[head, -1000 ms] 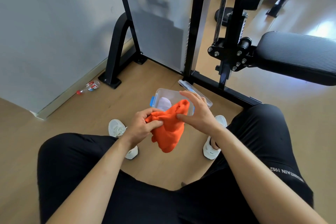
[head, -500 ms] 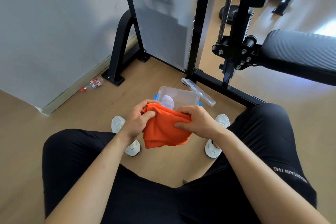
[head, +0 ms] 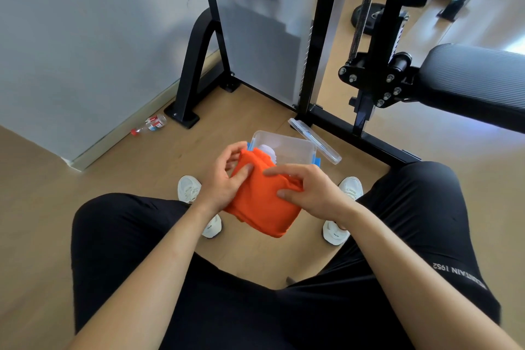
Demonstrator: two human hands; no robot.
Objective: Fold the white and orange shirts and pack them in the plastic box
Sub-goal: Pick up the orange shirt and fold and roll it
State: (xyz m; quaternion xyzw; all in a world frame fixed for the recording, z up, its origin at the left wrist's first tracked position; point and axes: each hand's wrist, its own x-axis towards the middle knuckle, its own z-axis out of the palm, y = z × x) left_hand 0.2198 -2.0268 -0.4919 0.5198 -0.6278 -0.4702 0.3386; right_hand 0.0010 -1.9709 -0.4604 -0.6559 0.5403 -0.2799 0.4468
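The orange shirt [head: 262,207] is folded into a thick pad and held in the air between my knees, just in front of the box. My left hand [head: 224,179] grips its left edge, thumb pressed on top. My right hand [head: 308,189] holds its right side, fingers spread over the top fold. The clear plastic box [head: 295,148] with blue latches stands open on the floor beyond the shirt. A white shirt [head: 266,149] lies inside it, mostly hidden behind the orange cloth.
The box's clear lid [head: 314,140] leans against the black machine frame [head: 355,133]. A padded bench [head: 477,82] juts in from the right. A plastic bottle [head: 149,123] lies by the wall. My white shoes [head: 189,189] flank the box.
The orange shirt went from hanging loose to a wide folded pad. Both hands shifted from pinching its top corner to holding its left and right sides.
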